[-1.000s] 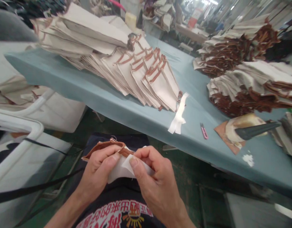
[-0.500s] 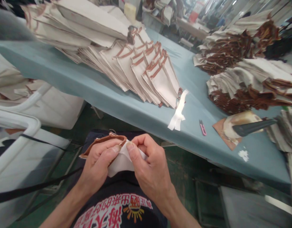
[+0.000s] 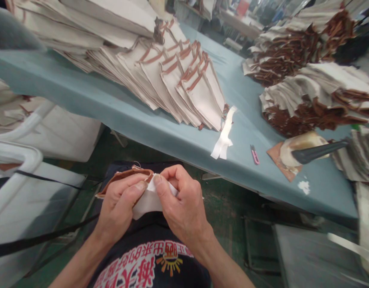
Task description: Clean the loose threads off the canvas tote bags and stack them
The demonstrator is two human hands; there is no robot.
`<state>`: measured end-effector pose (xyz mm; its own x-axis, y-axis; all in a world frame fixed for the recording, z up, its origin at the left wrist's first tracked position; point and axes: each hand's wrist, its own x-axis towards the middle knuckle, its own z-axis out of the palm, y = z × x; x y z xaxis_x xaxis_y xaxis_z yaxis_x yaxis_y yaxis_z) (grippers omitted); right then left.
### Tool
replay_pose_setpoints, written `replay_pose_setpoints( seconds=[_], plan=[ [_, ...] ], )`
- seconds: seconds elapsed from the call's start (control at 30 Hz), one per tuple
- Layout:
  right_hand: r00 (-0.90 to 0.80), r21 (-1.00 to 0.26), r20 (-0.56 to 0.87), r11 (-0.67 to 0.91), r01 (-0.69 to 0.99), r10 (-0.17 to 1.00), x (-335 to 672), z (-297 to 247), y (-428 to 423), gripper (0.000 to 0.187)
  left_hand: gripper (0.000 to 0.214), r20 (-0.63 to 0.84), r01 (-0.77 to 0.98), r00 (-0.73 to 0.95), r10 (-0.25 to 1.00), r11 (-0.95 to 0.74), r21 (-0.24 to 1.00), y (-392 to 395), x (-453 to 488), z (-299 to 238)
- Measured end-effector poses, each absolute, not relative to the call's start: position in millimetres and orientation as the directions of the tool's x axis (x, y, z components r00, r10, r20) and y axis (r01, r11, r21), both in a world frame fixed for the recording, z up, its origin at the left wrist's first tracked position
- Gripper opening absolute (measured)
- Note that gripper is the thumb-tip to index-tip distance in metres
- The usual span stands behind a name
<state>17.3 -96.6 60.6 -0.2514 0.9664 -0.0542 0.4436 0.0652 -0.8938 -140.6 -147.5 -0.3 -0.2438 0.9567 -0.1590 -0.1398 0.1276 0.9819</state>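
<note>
Over my lap, my left hand (image 3: pixel 122 200) is closed in a pinch on a piece of fabric with a brown edge (image 3: pixel 124 175). My right hand (image 3: pixel 182 196) is closed too, thumb against curled fingers, gripping the same piece at its white part (image 3: pixel 146 205). Both thumbs meet close together along the seam between brown and white. The white part hangs below the fingers, and a loose thread sticks up from the brown edge. What lies under the fingertips is hidden.
The blue-green table (image 3: pixel 136 130) bears stacked cream fabric pieces (image 3: pixel 199 96), white strips (image 3: pixel 223 140), pink thread snips (image 3: pixel 254 155) and a stained cream container (image 3: pixel 304 148) with a dark handle. Brown-edged piles (image 3: pixel 316 100) stand behind. At left is a white metal frame (image 3: pixel 34 156).
The view has shifted a little, so the table and its stacks sit slightly higher and further left. Both hands keep nearly the same pinch on the fabric.
</note>
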Motion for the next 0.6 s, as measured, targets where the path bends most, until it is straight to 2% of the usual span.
replay_pose_setpoints(
  seconds=[0.23,0.6],
  plan=[
    [-0.235,-0.81,0.105,0.221,0.544,0.966,13.5,54.4,-100.4,0.025,0.031,-0.082,-0.062,-0.299,0.951,0.066,0.996,-148.3,-142.4,-3.4],
    [-0.251,-0.83,0.097,0.217,0.513,0.963,13.1,54.6,-98.7,0.026,0.027,-0.015,0.016,-0.248,0.969,0.019,1.0,-144.2,-144.4,1.5]
  ],
)
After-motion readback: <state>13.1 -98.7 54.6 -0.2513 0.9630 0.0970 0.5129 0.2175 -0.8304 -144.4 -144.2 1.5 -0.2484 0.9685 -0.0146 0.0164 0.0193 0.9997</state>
